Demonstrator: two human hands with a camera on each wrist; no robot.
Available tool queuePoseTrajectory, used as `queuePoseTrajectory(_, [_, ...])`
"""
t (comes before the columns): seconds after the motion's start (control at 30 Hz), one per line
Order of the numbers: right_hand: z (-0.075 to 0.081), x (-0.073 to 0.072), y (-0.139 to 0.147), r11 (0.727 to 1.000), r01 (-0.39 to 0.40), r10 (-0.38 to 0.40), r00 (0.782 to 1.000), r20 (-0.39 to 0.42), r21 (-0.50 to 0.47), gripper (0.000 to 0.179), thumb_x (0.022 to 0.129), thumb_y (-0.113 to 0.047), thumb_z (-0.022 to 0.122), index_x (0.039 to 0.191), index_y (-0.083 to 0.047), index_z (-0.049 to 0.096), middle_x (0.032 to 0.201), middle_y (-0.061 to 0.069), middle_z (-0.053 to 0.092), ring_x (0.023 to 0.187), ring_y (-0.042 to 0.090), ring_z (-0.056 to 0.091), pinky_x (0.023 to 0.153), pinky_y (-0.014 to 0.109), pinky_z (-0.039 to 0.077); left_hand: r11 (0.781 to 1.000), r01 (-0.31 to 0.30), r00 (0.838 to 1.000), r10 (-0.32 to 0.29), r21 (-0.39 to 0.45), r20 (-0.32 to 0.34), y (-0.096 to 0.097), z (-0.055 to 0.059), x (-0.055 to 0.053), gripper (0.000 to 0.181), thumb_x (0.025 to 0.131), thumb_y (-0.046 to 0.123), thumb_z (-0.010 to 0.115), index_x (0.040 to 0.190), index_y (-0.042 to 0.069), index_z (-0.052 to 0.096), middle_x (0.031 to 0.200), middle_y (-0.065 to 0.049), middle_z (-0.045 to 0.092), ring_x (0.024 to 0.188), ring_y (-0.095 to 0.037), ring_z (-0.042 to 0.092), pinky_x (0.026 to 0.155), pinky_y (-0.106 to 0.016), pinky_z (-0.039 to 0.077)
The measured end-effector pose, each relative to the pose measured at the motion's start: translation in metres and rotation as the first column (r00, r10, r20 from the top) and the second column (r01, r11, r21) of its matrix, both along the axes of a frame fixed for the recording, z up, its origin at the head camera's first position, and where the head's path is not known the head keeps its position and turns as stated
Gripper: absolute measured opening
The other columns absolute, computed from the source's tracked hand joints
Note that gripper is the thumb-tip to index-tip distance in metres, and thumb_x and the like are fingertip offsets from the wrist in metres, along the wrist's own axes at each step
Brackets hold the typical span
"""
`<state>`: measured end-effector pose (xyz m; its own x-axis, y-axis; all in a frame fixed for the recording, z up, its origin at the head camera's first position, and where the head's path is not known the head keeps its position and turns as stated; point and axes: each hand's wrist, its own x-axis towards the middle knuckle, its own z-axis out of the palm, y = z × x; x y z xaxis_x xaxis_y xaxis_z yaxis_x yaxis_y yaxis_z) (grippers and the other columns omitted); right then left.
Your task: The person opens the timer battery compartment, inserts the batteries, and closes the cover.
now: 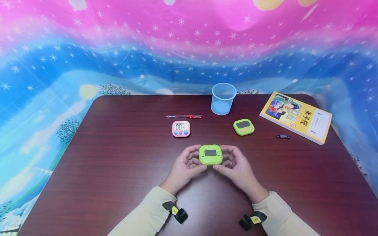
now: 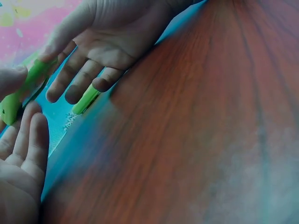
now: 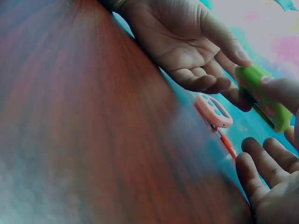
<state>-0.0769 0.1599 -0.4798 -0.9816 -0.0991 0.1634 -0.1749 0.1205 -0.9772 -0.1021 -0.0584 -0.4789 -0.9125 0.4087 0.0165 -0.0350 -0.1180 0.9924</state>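
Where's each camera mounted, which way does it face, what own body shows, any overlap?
Head: on the head, facing forward and down at the table; left hand, right hand and both sleeves show.
Left wrist: facing the green timer at the fingertips; both hands show.
Right wrist: facing that timer too; both hands show, pink timer beyond.
Shared: both wrist views catch the green timer between the hands.

Lime-green device [image 1: 210,159], lower centre; pink timer [image 1: 181,129] with blue buttons [image 1: 180,133]; white snowflakes [image 1: 197,32] on pink-and-blue cloth [image 1: 165,64], top; small item [image 1: 283,136], right, perhaps navy.
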Motion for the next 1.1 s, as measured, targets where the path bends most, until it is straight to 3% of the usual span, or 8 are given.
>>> queuePoseTrajectory(0.13, [0.0007,-0.0002,0.0011,1.0,0.004,-0.004,1.0,-0.014,-0.019,0.048,0.081,0.005,0.08,0.12,0.002,0.053,0.137,0.016,0.056,0.099,0.016,0.065,0.074,0.024,0.059,0.999,-0.019,1.0,0.018,-0.029,-0.017,0.0006,0.0,0.0003,0.062,0.084,-0.005,0.075,0.141,0.001,0.05,0.117,-0.022,0.064,0.084,-0.014,0.062,0.068,-0.02,0.057])
queuePoseTrajectory(0.43, [-0.0001,0.0015,0.0019,0.999,0.0,0.0,1.0,-0.008,-0.046,0.028,0.09,0.005,0.071,0.113,0.007,0.055,0.106,0.01,0.067,0.083,0.014,0.069,0.068,0.024,0.059,0.996,-0.042,0.998,0.044,-0.073,0.034,-0.0008,0.003,0.0023,0.036,0.089,0.001,0.073,0.122,-0.005,0.059,0.092,-0.011,0.068,0.072,-0.011,0.063,0.061,-0.022,0.056])
queuePoseTrajectory(0.6, [-0.0009,0.0012,0.0021,0.997,-0.002,0.001,1.0,-0.014,-0.075,0.019,0.094,0.004,0.065,0.11,0.008,0.055,0.09,0.022,0.066,0.078,0.018,0.071,0.066,0.028,0.06,0.997,-0.033,0.996,0.038,-0.07,0.077,0.0003,0.0024,0.0019,0.026,0.094,0.004,0.069,0.115,-0.008,0.06,0.086,-0.013,0.07,0.069,-0.012,0.064,0.063,-0.024,0.058])
queuePoseTrajectory(0.7, [-0.0011,0.0006,0.0015,0.997,0.003,-0.005,1.0,-0.02,-0.079,0.015,0.096,0.004,0.062,0.108,0.009,0.055,0.088,0.026,0.065,0.075,0.02,0.072,0.067,0.03,0.061,0.996,-0.039,0.996,0.045,-0.076,0.075,0.0012,0.0014,0.0013,0.022,0.096,0.006,0.066,0.11,-0.01,0.06,0.084,-0.017,0.071,0.068,-0.012,0.064,0.063,-0.025,0.059])
queuePoseTrajectory(1.1, [0.0017,0.0003,-0.0008,0.998,0.028,-0.027,0.999,0.017,-0.063,0.012,0.097,0.0,0.063,0.103,0.01,0.058,0.083,0.018,0.065,0.067,0.021,0.07,0.064,0.033,0.062,0.989,-0.064,0.997,0.068,-0.131,0.024,0.0024,0.001,0.0014,0.023,0.101,0.015,0.061,0.095,-0.007,0.064,0.076,-0.016,0.07,0.062,-0.012,0.062,0.059,-0.025,0.058])
